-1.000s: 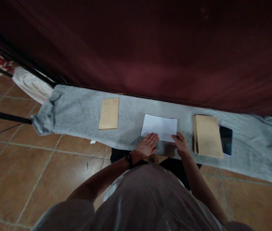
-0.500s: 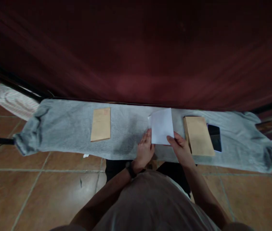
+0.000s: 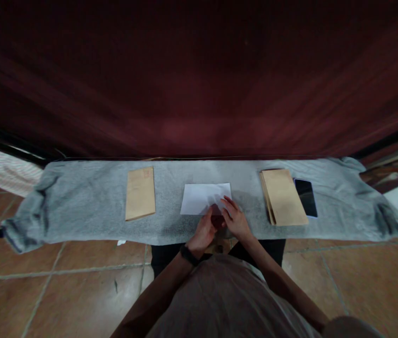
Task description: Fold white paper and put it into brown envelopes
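A folded sheet of white paper [image 3: 200, 197] lies crosswise in front of me on a grey cloth [image 3: 172, 180]. At its lower edge, my left hand [image 3: 203, 232] pinches the paper, with some fingers hidden beneath or behind. My right hand [image 3: 237, 223] is open, its fingers spread over the lower right corner of the sheet. To the left lies a brown paper envelope [image 3: 140, 193] with a small reddish mark near its top. On the right rests a stack of brown envelopes [image 3: 286, 197].
A dark-screened phone [image 3: 306, 198] lies partly beside the envelope stack. The narrow cloth-covered surface runs up to a dark red fabric [image 3: 199, 94] hanging behind it. Black bars stick out at both ends. Tiled floor [image 3: 82, 300] shows below.
The white paper has turned from upright to crosswise and shifted left and lower. My right hand has moved left from its right side and spread its fingers. The view has shifted slightly.
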{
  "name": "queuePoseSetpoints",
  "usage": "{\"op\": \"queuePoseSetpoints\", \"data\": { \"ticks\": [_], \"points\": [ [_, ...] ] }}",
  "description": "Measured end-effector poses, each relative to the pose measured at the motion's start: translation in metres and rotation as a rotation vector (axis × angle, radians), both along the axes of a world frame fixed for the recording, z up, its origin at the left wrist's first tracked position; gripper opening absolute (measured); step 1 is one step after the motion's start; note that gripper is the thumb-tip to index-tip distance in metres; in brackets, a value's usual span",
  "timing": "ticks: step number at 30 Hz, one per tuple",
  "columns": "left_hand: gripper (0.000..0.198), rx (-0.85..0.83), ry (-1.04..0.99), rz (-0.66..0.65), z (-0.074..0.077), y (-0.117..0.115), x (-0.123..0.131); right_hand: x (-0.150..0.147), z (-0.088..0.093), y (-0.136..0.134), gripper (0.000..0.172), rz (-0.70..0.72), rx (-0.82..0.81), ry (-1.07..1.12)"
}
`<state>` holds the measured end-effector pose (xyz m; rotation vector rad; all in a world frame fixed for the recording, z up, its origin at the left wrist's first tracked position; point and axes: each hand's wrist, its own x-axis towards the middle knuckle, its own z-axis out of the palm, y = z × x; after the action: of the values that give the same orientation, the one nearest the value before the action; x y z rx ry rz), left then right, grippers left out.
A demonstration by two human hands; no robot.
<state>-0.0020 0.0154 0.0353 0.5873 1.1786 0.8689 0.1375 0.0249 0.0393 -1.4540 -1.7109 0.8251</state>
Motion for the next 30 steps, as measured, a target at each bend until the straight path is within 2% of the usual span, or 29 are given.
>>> {"op": "queuePoseSetpoints", "data": {
  "ticks": [2,4,6,8,11,14,17,20,23,27,30],
  "points": [
    [0.071,-0.013,0.092,-0.138,-0.003,-0.003,-0.007,0.001,-0.013,-0.004,0.041,-0.005,0.013,-0.047],
    [0.076,-0.072,0.098,-0.232,-0.004,-0.008,-0.014,0.003,-0.021,-0.005,0.042,0.002,0.027,-0.087],
    [0.074,-0.106,0.069,-0.292,-0.004,-0.017,-0.02,0.004,-0.025,-0.005,0.042,0.004,0.031,-0.123],
    [0.068,-0.036,0.138,-0.324,-0.001,-0.025,-0.023,0.005,-0.027,-0.004,0.043,-0.004,0.024,-0.15],
    [0.054,0.324,0.543,-0.299,0.007,-0.024,-0.027,0.001,-0.027,0.003,0.042,-0.027,0.02,-0.168],
    [0.046,0.71,1.069,-0.291,0.011,-0.004,-0.032,-0.014,-0.022,0.017,0.043,0.007,0.047,-0.151],
    [0.058,0.831,1.416,-0.384,0.001,0.023,-0.038,-0.036,-0.018,0.034,0.046,0.07,0.103,-0.193],
    [0.064,0.9,1.505,-0.467,-0.017,0.041,-0.041,-0.053,-0.02,0.048,0.046,0.182,0.162,-0.332],
    [0.064,0.877,1.542,-0.477,-0.031,0.047,-0.042,-0.06,-0.027,0.054,0.046,0.172,0.147,-0.438],
    [0.062,0.836,1.573,-0.461,-0.038,0.046,-0.044,-0.053,-0.038,0.052,0.048,0.116,0.151,-0.489],
    [0.063,0.836,1.567,-0.38,-0.038,0.045,-0.047,-0.04,-0.044,0.05,0.049,0.067,0.177,-0.505]
  ]
}}
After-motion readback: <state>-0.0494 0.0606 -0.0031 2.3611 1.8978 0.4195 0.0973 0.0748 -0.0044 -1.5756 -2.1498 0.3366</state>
